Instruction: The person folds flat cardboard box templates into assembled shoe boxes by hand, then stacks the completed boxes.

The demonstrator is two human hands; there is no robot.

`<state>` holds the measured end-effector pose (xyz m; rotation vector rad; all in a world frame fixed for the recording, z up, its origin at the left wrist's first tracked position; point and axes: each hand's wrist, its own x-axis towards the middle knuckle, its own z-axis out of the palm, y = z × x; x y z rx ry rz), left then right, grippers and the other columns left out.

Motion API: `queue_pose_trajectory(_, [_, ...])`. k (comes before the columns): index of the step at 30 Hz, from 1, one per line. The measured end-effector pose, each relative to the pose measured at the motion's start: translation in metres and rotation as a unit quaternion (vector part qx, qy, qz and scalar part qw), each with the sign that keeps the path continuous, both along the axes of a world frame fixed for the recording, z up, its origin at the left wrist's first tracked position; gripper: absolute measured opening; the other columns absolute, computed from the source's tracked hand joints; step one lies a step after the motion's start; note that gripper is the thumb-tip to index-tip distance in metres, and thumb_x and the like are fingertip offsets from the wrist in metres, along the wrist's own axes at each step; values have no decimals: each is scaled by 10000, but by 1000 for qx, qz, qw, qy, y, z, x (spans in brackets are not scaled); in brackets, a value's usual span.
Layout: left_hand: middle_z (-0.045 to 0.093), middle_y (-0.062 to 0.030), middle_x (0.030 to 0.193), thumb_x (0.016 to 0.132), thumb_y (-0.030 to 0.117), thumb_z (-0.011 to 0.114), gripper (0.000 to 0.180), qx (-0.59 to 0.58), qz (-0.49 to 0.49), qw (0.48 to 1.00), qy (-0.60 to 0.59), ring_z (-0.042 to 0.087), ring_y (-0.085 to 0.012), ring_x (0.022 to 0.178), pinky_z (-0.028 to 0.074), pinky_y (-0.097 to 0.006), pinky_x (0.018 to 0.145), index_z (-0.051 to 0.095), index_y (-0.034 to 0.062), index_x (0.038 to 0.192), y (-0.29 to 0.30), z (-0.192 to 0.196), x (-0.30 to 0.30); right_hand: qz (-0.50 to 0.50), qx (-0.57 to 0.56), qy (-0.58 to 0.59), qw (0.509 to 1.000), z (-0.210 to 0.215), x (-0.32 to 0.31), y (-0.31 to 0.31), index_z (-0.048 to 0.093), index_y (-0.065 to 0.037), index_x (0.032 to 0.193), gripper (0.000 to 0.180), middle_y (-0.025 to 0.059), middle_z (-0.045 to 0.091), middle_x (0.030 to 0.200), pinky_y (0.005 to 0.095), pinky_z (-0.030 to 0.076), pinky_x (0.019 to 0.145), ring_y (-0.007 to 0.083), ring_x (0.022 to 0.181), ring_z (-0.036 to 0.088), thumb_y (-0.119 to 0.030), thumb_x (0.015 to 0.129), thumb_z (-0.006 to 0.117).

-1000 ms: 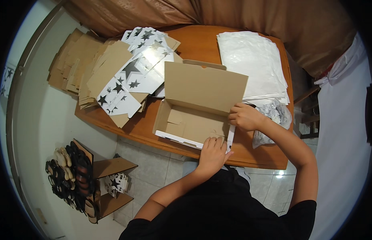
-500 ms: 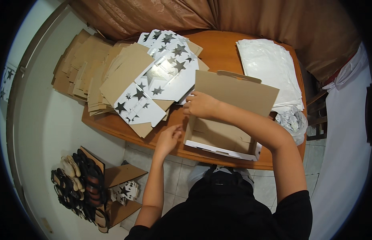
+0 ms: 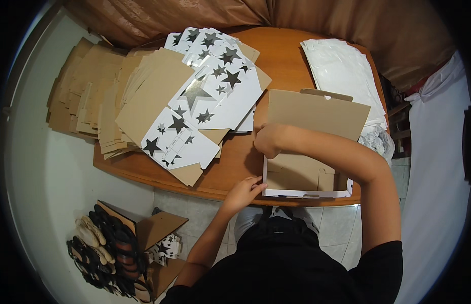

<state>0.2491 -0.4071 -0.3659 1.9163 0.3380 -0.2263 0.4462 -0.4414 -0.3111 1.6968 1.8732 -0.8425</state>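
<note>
An open cardboard box (image 3: pixel 316 109), brown inside with white outer edges, stands at the table's front edge with its lid raised at the back. My right hand (image 3: pixel 270 139) is closed at the upper end of the box's left side wall, its fingertips partly hidden. That forearm crosses over the box and covers part of its inside. Lower down, my left hand (image 3: pixel 243 193) touches the box's front left corner, thumb and fingers apart. To the left lie flattened star-print boxes (image 3: pixel 228 101), white with black and grey stars, overlapping in a pile.
Stacks of plain brown flat cardboard (image 3: pixel 86 86) cover the table's left end. White plastic sheets or bags (image 3: pixel 339 71) lie at the back right, with a crumpled clear plastic bag (image 3: pixel 377 142) beside the box. A shoe rack (image 3: pixel 162 228) with sandals stands on the floor at left.
The box has shifted right, away from the star-print pile, and turned so its front edge runs more level. My left hand has come from beside the box to its front left corner.
</note>
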Motion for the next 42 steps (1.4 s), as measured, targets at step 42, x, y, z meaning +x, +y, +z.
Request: queue_pose_trajectory(42, [570, -100, 933, 774, 195, 626, 274, 372, -114, 844, -368, 545, -261, 832, 441, -361, 723, 570, 7, 965, -181, 82, 162, -418, 506, 74, 751, 6, 59, -282, 625, -35, 969, 288, 113, 609, 982, 381, 431, 866, 287, 970, 552, -45, 683, 588])
